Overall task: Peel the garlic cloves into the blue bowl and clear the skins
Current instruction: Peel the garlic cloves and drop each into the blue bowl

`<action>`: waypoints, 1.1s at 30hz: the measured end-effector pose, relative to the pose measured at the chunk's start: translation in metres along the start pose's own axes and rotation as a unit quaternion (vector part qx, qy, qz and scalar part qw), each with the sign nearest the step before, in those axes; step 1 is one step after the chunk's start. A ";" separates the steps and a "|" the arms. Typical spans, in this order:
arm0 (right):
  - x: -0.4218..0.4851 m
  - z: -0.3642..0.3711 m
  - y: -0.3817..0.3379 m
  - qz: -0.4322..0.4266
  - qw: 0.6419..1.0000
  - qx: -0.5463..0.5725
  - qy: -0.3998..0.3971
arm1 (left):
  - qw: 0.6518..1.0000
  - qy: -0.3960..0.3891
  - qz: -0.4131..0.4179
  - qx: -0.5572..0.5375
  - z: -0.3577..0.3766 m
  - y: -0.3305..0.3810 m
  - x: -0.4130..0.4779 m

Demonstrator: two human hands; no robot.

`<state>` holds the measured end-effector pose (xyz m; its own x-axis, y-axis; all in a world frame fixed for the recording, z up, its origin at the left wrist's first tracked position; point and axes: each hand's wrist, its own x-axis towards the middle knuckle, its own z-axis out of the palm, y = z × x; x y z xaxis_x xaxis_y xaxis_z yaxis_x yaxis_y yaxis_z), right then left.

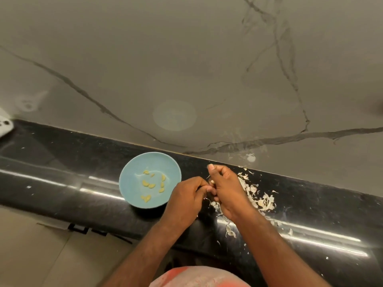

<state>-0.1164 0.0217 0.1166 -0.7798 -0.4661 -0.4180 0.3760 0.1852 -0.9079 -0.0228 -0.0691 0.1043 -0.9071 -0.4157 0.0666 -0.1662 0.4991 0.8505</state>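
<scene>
Black polished stone forms the surface [62, 162], running below a grey veined wall [186, 59]. Seen from my head, the blue bowl [132, 168] sits on it just left of my hands, with a scatter of peeled cloves [148, 184] inside. My left hand [186, 199] and right hand [227, 189] meet fingertip to fingertip just beside the bowl's right rim. Both have curled fingers pinching a garlic clove [211, 181], of which only a pale sliver shows. Loose skins [263, 201] lie strewn on the surface to the right of my right hand. I judge this clove is mid-peel. Next its skin must come free and the bare clove go left into the bowl. The skins are not yet gathered.
</scene>
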 end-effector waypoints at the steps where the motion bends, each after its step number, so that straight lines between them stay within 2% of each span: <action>1: 0.004 0.006 0.000 -0.003 1.000 0.014 -0.001 | 1.000 0.013 -0.015 -0.015 -0.003 -0.005 -0.004; 5: 0.015 0.038 -0.004 0.016 0.997 0.070 -0.040 | 0.991 0.050 -0.111 -0.062 -0.012 -0.024 -0.021; 9: 0.022 0.067 -0.001 0.038 0.994 0.068 -0.076 | 0.976 0.064 -0.181 -0.099 -0.010 -0.037 -0.029; 14: 0.025 0.090 0.001 0.045 0.993 0.056 -0.090 | 0.970 0.094 -0.193 -0.115 -0.011 -0.035 -0.036; 17: 0.029 0.088 -0.001 0.049 0.990 0.089 -0.100 | 0.966 0.129 -0.183 -0.130 -0.007 -0.031 -0.038; 20: 0.030 0.075 -0.002 0.023 0.990 0.121 -0.067 | 0.966 0.141 -0.179 -0.119 -0.004 -0.032 -0.039; 24: 0.026 0.034 0.005 -0.061 0.991 0.104 0.058 | 0.982 0.057 -0.178 -0.025 0.002 -0.039 -0.043; 26: 0.017 0.008 0.011 -0.082 0.991 0.068 0.086 | 0.980 0.019 -0.198 0.029 0.004 -0.045 -0.046; 30: -0.014 -0.053 0.031 -0.074 0.991 -0.001 0.114 | 0.957 -0.095 -0.228 0.153 0.011 -0.051 -0.043; 33: -0.033 -0.092 0.048 -0.036 0.986 -0.079 0.139 | 0.944 -0.133 -0.248 0.171 0.019 -0.052 -0.037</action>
<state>-0.1188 0.1251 0.0842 -0.9176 -0.2311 -0.3235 0.2481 0.3029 -0.9201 0.0126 -0.0652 0.0480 -0.7420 -0.4804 -0.4676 -0.6704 0.5281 0.5212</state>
